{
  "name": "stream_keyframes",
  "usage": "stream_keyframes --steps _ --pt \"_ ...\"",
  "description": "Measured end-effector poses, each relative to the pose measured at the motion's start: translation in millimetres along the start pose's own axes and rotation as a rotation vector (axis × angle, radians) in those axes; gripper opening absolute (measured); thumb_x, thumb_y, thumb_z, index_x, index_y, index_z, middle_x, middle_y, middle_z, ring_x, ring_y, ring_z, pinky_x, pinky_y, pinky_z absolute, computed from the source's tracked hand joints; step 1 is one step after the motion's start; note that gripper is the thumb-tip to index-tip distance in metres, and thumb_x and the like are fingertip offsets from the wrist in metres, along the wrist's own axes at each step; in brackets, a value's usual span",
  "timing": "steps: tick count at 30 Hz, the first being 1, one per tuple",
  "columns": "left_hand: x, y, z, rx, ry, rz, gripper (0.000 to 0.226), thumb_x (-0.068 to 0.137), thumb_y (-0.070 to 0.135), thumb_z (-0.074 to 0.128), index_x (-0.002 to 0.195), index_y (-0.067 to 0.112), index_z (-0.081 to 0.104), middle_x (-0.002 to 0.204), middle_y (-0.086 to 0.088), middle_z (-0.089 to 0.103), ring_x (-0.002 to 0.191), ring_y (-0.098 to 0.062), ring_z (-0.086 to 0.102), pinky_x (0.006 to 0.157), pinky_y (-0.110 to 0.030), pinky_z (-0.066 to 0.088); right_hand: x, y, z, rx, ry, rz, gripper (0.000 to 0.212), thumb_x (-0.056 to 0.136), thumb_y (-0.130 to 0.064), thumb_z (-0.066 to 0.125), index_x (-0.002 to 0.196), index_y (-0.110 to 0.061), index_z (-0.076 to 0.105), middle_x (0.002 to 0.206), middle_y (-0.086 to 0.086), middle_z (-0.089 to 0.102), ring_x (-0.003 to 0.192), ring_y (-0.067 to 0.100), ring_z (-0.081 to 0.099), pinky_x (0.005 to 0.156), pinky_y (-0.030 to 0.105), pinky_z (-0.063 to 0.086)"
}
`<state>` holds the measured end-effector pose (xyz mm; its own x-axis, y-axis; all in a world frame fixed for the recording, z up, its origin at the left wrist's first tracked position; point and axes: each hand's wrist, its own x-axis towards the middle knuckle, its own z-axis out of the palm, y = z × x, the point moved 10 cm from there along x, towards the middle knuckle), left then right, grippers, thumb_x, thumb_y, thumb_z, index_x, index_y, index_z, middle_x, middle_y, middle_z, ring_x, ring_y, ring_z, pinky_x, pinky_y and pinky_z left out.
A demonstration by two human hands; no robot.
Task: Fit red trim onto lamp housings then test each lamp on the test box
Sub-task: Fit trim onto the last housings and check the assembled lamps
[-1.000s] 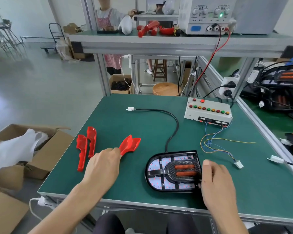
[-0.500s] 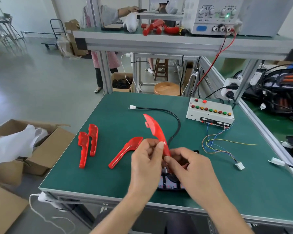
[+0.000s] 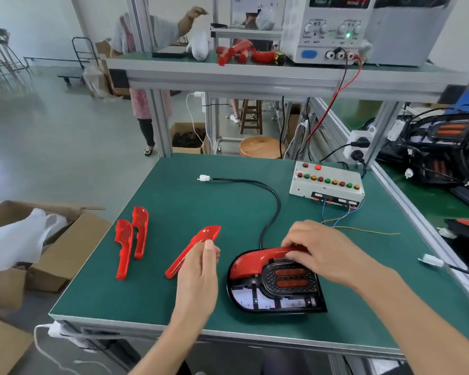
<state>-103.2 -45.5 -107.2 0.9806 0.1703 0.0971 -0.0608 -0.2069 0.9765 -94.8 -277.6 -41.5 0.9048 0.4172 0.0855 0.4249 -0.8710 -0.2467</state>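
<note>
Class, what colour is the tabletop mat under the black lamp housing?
Dark green tabletop mat, seen in the head view, beneath the black lamp housing.

The worktop [image 3: 173, 293] is covered with a matt green mat and edged with brushed metal. Glossy red plastic is seen in the trim [image 3: 251, 262] seated on the lamp housing [image 3: 295, 307], whose rim is shiny black plastic. The loose trim pieces [image 3: 132, 239] are made of the same smooth translucent red. The test box [image 3: 326, 189] is finished in dull off-white. Plain brown cardboard forms the carton [image 3: 65, 253].
</note>
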Motion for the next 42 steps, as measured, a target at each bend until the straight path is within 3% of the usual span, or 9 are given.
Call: stream_keyframes --steps 3,5,8,19,24,30,34,38,42 --pt "-3 -6 13 0.103 -0.142 -0.017 0.027 0.106 0.043 0.039 0.1 0.033 0.063 0.101 0.012 0.069 0.1 -0.004 0.063 0.091 -0.028 0.048 1 -3 6 0.03 0.004 -0.011 0.016 0.097 -0.038 0.065 0.106 -0.026 0.072 0.103 -0.016 0.058 0.102 0.006 0.049 0.093 0.033 0.044" --pt "-5 -8 21 0.161 -0.225 -0.026 0.02 0.105 0.042 0.043 0.107 0.035 0.062 0.104 0.014 0.069 0.099 0.006 0.06 0.084 -0.009 0.042 1 -3 8 0.038 0.025 -0.012 0.019 0.097 -0.039 0.066 0.11 -0.027 0.074 0.105 -0.016 0.057 0.103 0.006 0.05 0.094 0.033 0.044" --pt "-5 -6 32 0.196 -0.293 -0.035 0.017 0.104 0.039 0.049 0.115 0.035 0.063 0.107 0.019 0.069 0.099 0.014 0.059 0.08 0.0 0.039 -1 0 8 0.034 0.038 0.001 0.022 0.096 -0.038 0.067 0.113 -0.027 0.075 0.107 -0.014 0.058 0.104 0.01 0.052 0.095 0.035 0.044" --pt "-6 -9 40 0.222 -0.341 -0.008 0.012 0.1 0.037 0.061 0.111 0.036 0.065 0.099 0.026 0.071 0.095 0.007 0.065 0.082 -0.007 0.045 -8 10 8 0.091 0.096 0.017 0.022 0.096 -0.032 0.069 0.114 -0.023 0.077 0.103 -0.01 0.062 0.099 0.013 0.057 0.092 0.037 0.046" --pt "-4 -7 40 0.238 -0.349 -0.012 0.015 0.105 0.039 0.05 0.105 0.036 0.065 0.096 0.03 0.068 0.094 0.007 0.063 0.077 -0.005 0.041 -15 6 5 0.018 0.134 -0.066 0.019 0.094 -0.024 0.073 0.112 -0.02 0.078 0.101 -0.007 0.067 0.091 0.018 0.061 0.082 0.038 0.053" --pt "-1 -13 42 0.209 -0.38 -0.049 0.03 0.108 0.039 0.04 0.103 0.03 0.069 0.099 0.01 0.072 0.101 -0.01 0.064 0.096 -0.031 0.049 -20 7 2 0.056 0.203 -0.127 0.017 0.095 -0.023 0.071 0.11 -0.019 0.078 0.102 -0.01 0.068 0.089 0.018 0.062 0.078 0.04 0.055" --pt "-1 -13 43 0.189 -0.392 -0.042 0.033 0.109 0.039 0.038 0.104 0.03 0.07 0.101 0.009 0.073 0.104 -0.013 0.065 0.1 -0.039 0.049 -21 3 1 0.027 0.214 -0.166 0.018 0.094 -0.025 0.071 0.11 -0.02 0.078 0.102 -0.01 0.069 0.088 0.018 0.062 0.076 0.038 0.056" --pt "-1 -14 43 0.186 -0.388 -0.045 0.028 0.108 0.038 0.043 0.106 0.03 0.07 0.101 0.009 0.073 0.103 -0.013 0.065 0.098 -0.036 0.051 -19 -3 -2 -0.045 0.231 -0.194 0.017 0.092 -0.023 0.075 0.107 -0.019 0.079 0.098 -0.007 0.069 0.083 0.021 0.064 0.07 0.039 0.057" --pt "0 -15 42 0.189 -0.366 -0.061 0.016 0.104 0.035 0.053 0.105 0.034 0.07 0.097 0.018 0.073 0.095 0.0 0.066 0.085 -0.017 0.048 -20 -4 0 -0.089 0.228 -0.201 0.017 0.092 -0.022 0.075 0.107 -0.018 0.079 0.098 -0.005 0.069 0.082 0.023 0.064 0.068 0.041 0.057"
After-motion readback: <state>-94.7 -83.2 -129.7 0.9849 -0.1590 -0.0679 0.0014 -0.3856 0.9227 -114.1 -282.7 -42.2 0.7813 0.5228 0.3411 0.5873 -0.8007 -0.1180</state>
